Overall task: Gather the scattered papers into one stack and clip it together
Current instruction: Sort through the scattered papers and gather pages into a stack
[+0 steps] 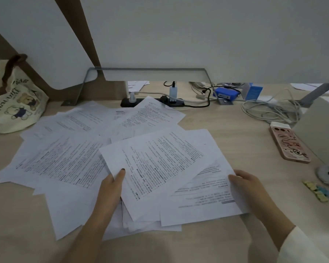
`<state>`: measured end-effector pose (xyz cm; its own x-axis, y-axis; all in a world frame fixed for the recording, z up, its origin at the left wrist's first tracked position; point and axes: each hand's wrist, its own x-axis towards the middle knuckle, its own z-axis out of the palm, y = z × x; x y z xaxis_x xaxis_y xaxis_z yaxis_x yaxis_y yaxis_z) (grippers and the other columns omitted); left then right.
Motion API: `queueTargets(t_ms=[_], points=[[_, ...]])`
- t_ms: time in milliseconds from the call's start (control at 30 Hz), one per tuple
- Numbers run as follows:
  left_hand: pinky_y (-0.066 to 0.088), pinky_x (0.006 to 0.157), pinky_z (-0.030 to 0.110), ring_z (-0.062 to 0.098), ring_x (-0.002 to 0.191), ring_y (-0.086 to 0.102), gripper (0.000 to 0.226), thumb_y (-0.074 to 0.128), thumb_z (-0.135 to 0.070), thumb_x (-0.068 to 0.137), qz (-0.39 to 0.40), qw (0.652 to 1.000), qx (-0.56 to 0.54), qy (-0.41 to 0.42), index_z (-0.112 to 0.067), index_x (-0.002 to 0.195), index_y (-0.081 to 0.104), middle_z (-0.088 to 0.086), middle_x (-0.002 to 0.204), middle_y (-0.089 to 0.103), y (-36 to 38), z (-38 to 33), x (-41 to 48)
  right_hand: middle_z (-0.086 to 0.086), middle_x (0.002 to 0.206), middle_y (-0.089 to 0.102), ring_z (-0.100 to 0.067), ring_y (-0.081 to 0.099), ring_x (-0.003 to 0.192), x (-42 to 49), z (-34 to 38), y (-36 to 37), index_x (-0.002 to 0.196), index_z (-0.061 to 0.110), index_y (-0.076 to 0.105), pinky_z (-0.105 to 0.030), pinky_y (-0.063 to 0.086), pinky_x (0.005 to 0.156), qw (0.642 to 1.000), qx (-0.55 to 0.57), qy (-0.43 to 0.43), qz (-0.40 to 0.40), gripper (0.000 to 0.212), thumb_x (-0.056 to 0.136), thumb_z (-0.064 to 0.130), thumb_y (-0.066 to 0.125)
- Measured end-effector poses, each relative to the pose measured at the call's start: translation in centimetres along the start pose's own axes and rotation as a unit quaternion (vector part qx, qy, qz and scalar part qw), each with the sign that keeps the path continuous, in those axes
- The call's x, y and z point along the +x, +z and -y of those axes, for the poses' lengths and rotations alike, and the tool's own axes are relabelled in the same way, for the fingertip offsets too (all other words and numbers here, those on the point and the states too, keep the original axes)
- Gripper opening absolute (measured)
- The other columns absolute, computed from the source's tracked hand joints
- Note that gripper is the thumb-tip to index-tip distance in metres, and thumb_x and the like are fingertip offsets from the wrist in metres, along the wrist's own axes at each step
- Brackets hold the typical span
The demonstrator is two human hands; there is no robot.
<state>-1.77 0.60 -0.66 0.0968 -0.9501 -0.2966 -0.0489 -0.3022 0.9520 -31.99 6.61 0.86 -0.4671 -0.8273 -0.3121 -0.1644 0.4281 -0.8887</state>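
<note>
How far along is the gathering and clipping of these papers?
Early. Done: little, only a rough pile at the front. In hand: the left hand and right hand pinch the front sheets by their edges. Left: the other papers lie fanned across the desk, and nothing is clipped.

The cloth bag (17, 103) at far left reads "BEAR", and a larger word beside it begins "Nau". Print on the papers (156, 160) is too small to read.

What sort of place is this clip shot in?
Probably an office or study workstation: printed papers spread on a light wooden desktop, a power strip with plugs at the back, coiled cables beside a phone.
</note>
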Motion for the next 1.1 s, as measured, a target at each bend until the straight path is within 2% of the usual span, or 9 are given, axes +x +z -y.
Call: queueTargets(t_ms=[200, 300, 367, 433, 533, 633, 700, 867, 1100], points=[[0.047, 0.094, 0.041, 0.026, 0.104, 0.061, 0.029, 0.046, -0.028, 0.096, 0.014, 1.000, 0.004, 0.001, -0.016, 0.121, 0.056, 0.007, 0.110, 0.065, -0.1, 0.1, 0.2, -0.021, 0.097, 0.063, -0.038, 0.061, 0.087, 1.3, -0.8, -2.7, 0.100, 0.005, 0.062, -0.030, 0.046, 0.065, 0.969, 0.141, -0.008, -0.203, 0.023, 0.087, -0.001, 0.043], [0.047, 0.092, 0.038, 0.026, 0.102, 0.060, 0.031, 0.047, -0.027, 0.096, 0.018, 1.000, 0.002, 0.000, -0.015, 0.124, 0.055, 0.007, 0.109, 0.064, -0.2, 0.2, 0.2, -0.013, 0.099, 0.058, -0.021, 0.053, 0.075, 1.3, -0.1, -3.9, 0.124, 0.004, 0.053, -0.022, 0.044, 0.052, 0.934, 0.279, 0.051, -0.216, 0.034, 0.093, 0.002, 0.040], [0.047, 0.089, 0.037, 0.025, 0.100, 0.061, 0.030, 0.047, -0.026, 0.096, 0.017, 1.000, 0.000, 0.001, -0.016, 0.123, 0.055, 0.005, 0.104, 0.064, -0.2, 0.2, 0.4, -0.008, 0.114, 0.058, -0.019, 0.053, 0.082, 1.2, 0.3, -4.1, 0.130, 0.009, 0.050, -0.022, 0.049, 0.058, 0.910, 0.347, 0.082, -0.213, 0.036, 0.095, 0.005, 0.040], [0.047, 0.090, 0.039, 0.026, 0.100, 0.061, 0.028, 0.047, -0.025, 0.096, 0.014, 1.000, 0.004, 0.002, -0.015, 0.121, 0.056, 0.004, 0.101, 0.064, -0.2, 0.3, 0.5, -0.011, 0.132, 0.054, -0.019, 0.056, 0.084, 1.3, 0.7, -4.0, 0.124, 0.006, 0.053, -0.024, 0.049, 0.068, 0.893, 0.389, 0.089, -0.206, 0.031, 0.096, 0.004, 0.040], [0.047, 0.093, 0.043, 0.030, 0.102, 0.060, 0.026, 0.046, -0.025, 0.097, 0.005, 1.000, 0.015, 0.000, -0.014, 0.118, 0.057, 0.011, 0.106, 0.064, -0.1, 0.4, 0.6, -0.014, 0.126, 0.056, -0.012, 0.054, 0.072, 1.4, 1.1, -3.5, 0.090, 0.007, 0.057, -0.018, 0.050, 0.050, 0.893, 0.404, 0.086, -0.175, 0.017, 0.095, 0.004, 0.041], [0.047, 0.094, 0.045, 0.031, 0.102, 0.061, 0.021, 0.046, -0.025, 0.097, 0.002, 1.000, 0.023, -0.004, -0.014, 0.109, 0.058, 0.013, 0.107, 0.064, -0.1, 0.3, 0.6, -0.006, 0.094, 0.061, -0.013, 0.056, 0.074, 1.1, 1.6, -2.3, 0.104, 0.004, 0.053, -0.015, 0.051, 0.043, 0.900, 0.421, 0.063, -0.092, 0.015, 0.095, 0.003, 0.041], [0.048, 0.091, 0.043, 0.031, 0.100, 0.061, 0.020, 0.045, -0.024, 0.097, 0.003, 1.000, 0.028, -0.005, -0.013, 0.107, 0.058, 0.013, 0.105, 0.064, -0.1, 0.3, 0.6, -0.001, 0.086, 0.059, -0.012, 0.057, 0.074, 0.9, 2.3, -1.7, 0.095, 0.008, 0.056, -0.016, 0.052, 0.048, 0.897, 0.434, 0.037, -0.082, 0.014, 0.095, 0.003, 0.042], [0.045, 0.086, 0.035, 0.025, 0.093, 0.058, 0.020, 0.044, -0.023, 0.097, 0.001, 1.000, 0.025, 0.001, -0.015, 0.112, 0.056, 0.008, 0.101, 0.061, 0.0, 0.1, 0.3, 0.005, 0.063, 0.066, 0.000, 0.064, 0.052, 1.7, 5.7, -2.4, 0.082, 0.013, 0.052, -0.012, 0.050, 0.048, 0.836, 0.542, -0.041, -0.073, 0.022, 0.096, 0.002, 0.039], [0.047, 0.088, 0.037, 0.029, 0.099, 0.058, 0.037, 0.043, -0.022, 0.098, 0.011, 0.999, 0.039, -0.024, -0.003, 0.128, 0.052, 0.015, 0.112, 0.061, -0.1, -0.3, 0.1, 0.002, 0.080, 0.075, -0.007, 0.072, 0.075, -0.1, 14.5, -1.1, 0.098, 0.013, 0.056, -0.020, 0.058, 0.067, 0.781, 0.599, -0.154, 0.082, 0.023, 0.097, 0.002, 0.036]])
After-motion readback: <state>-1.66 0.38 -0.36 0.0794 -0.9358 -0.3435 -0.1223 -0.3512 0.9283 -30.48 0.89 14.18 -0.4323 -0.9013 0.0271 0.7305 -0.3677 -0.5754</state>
